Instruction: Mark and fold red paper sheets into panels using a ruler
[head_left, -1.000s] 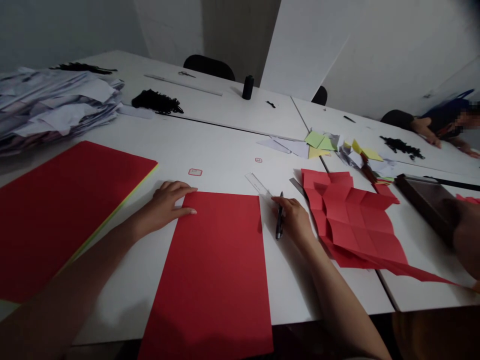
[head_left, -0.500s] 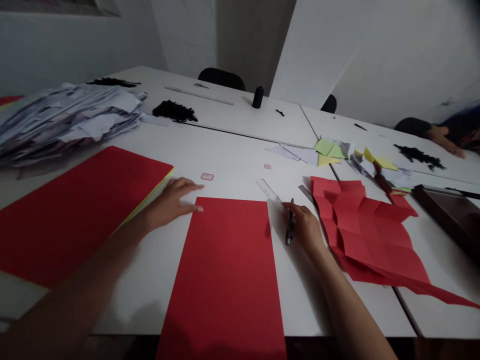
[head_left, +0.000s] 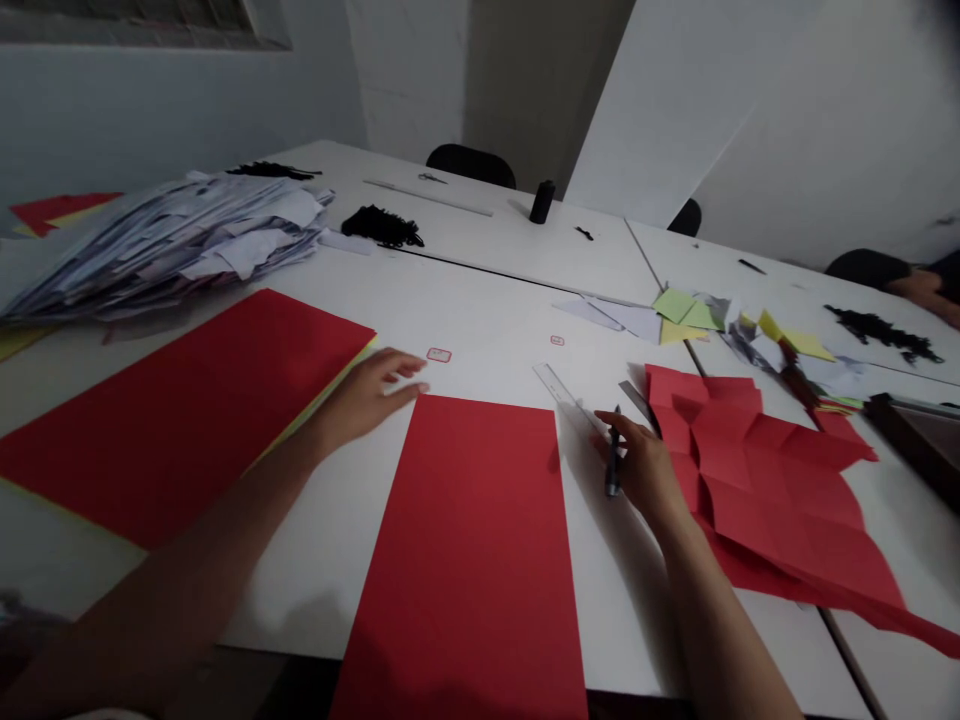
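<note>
A flat red sheet of paper (head_left: 480, 560) lies in front of me, reaching past the table's near edge. My left hand (head_left: 367, 400) is open just off the sheet's far left corner, with thumb and fingers apart and nothing between them. On the other side, my right hand (head_left: 649, 465) is closed around a dark pen (head_left: 613, 465), which slants upward over the table. A clear ruler (head_left: 559, 385) lies beyond the sheet's far right corner, its near end close to my right fingers. Whether those fingers touch the ruler, I cannot tell.
Red sheets with yellow edges (head_left: 202, 420) lie at left, before a heap of white papers (head_left: 195, 230). Creased red paper (head_left: 780, 480) spreads at right near paper scraps (head_left: 686, 308). Farther back are black cord bundles (head_left: 382, 227) and a black cylinder (head_left: 541, 202). Another person's hand (head_left: 926, 292) rests at far right.
The view has turned slightly left. My left thumb has drawn back from the sheet's corner, and the fingers are a bit more curled. My right hand has shifted slightly right with the pen.
</note>
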